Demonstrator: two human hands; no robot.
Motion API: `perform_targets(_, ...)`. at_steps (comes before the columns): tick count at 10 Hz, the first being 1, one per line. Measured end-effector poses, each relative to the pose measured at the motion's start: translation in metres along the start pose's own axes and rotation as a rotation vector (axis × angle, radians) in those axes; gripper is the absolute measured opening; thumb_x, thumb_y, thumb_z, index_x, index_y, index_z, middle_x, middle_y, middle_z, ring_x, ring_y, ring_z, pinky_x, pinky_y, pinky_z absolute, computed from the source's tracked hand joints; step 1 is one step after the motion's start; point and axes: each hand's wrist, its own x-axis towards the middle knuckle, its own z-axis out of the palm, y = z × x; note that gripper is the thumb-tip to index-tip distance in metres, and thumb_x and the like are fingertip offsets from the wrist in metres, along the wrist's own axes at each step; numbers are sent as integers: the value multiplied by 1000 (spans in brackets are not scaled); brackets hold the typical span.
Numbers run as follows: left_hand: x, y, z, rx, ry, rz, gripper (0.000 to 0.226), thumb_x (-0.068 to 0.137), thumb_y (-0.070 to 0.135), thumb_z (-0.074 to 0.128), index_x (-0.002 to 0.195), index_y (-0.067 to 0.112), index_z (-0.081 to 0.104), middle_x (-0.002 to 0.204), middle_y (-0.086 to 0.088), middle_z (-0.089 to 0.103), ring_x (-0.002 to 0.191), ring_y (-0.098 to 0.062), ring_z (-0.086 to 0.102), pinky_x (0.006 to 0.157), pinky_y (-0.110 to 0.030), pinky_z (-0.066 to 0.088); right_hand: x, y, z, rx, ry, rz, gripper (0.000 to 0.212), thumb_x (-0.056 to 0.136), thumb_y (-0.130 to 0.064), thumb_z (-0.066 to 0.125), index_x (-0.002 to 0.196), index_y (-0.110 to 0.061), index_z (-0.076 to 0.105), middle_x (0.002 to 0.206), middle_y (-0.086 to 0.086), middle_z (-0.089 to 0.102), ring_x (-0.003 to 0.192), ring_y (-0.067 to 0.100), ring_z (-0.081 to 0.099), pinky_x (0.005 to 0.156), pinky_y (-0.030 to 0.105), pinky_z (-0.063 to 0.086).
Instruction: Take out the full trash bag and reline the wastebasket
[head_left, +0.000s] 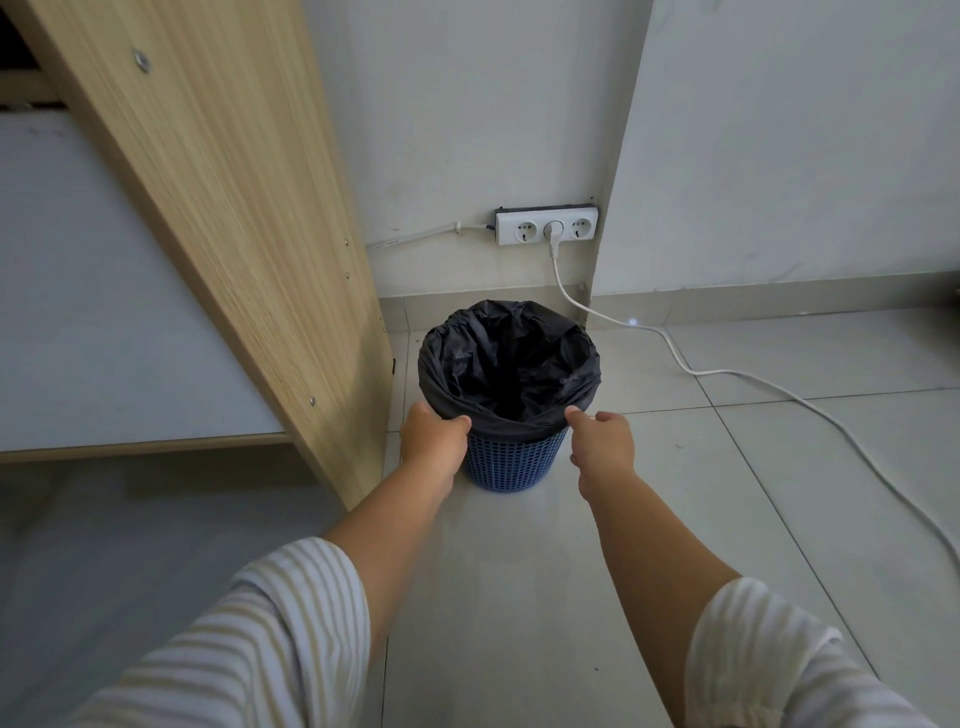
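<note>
Hands (434, 436) (602, 441) — on bag (509, 358) rim

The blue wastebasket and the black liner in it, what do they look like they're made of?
Wastebasket: likely moulded plastic, matt blue, judging by its regular grid of small holes. Liner: thin plastic film, slightly glossy, shown by crinkles and soft folds over the rim.

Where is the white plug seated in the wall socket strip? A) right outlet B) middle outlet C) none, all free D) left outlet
B: the white plug sits in the middle outlet of the socket strip, and its cord trails down across the floor tiles, with the outlets on either side open.
</note>
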Motion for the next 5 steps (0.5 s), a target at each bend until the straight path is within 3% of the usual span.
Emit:
perform_targets(1,3,5,-5,206,54,66,60,90,24,59,144,14,34,146,-8,37,128,-30,44,103,-39,41,-6,-5,-6,-133,76,-165,51,93,-31,55,137,-10,43,140,12,44,114,28,52,93,39,43)
perform_targets(2,1,16,-9,402,40,192,67,92,30,56,150,18,24,152,-7,29,138,-29,33,111,-46,35,-13,-14,-11,-325,117,-390,43,95,-29,49,134,-10,48,137,11,45,122,28,47,101,39,39)
perform_targets(4,-9,51,-7,809,-56,444,67,96,38,44,152,17,15,161,-4,13,148,-27,7,120,-42,13,-24,-31,-6,-745,5,-685,44,97,-31,44,136,-10,47,142,10,45,132,28,38,109,38,31)
perform_targets(5,-15,66,-3,888,-76,516,65,97,38,42,153,19,13,162,-3,9,149,-28,3,120,-44,11,-23,-39,1,-898,-39,-768,49,99,-34,41,143,-12,40,150,8,36,142,25,27,117,38,23)
